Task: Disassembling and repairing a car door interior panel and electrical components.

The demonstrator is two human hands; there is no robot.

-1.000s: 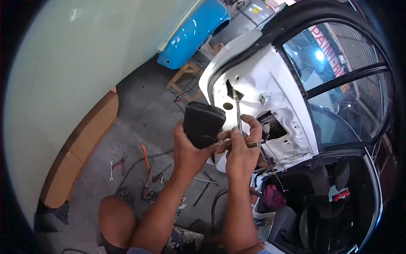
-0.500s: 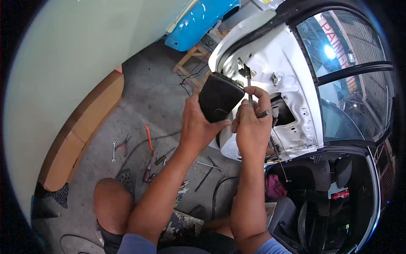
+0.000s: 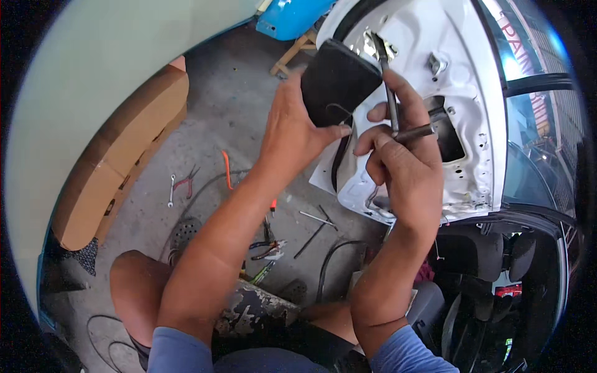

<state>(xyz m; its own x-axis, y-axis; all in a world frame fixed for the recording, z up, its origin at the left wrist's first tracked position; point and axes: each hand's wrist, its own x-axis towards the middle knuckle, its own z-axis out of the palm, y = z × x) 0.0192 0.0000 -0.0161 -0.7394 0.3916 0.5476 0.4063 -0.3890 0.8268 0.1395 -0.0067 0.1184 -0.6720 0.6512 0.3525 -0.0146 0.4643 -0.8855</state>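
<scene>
- Head view: the left hand (image 3: 295,124) grasps a flat black case (image 3: 339,81) along its side and lower edge, thumb stretched out below.
- The case is tilted in front of the white car door (image 3: 463,43), its far edge close to a brightly lit hole (image 3: 367,45) in the metal.
- The right hand (image 3: 410,152) grasps a metal tool (image 3: 391,99) with a crosswise handle, fingers curled about the handle and the index finger extended beside the shaft.
- The tool's shaft points up toward the lit hole, just beside the case; whether its tip touches the metal, I cannot tell.
- Near the right hand, the door has a larger dark opening (image 3: 449,140), partly hidden by that hand.
- A dark car seat (image 3: 466,252) shows at the lower right.
- On the grey floor (image 3: 214,112) lie a spanner (image 3: 172,191), red-handled pliers (image 3: 185,183), an orange-handled tool (image 3: 226,168), two crossing thin rods (image 3: 316,231) and a black cable (image 3: 326,261).
- Farther left stands a long brown cardboard box (image 3: 118,152); a blue panel (image 3: 292,17) shows at the top, above a wooden stand (image 3: 289,59).
</scene>
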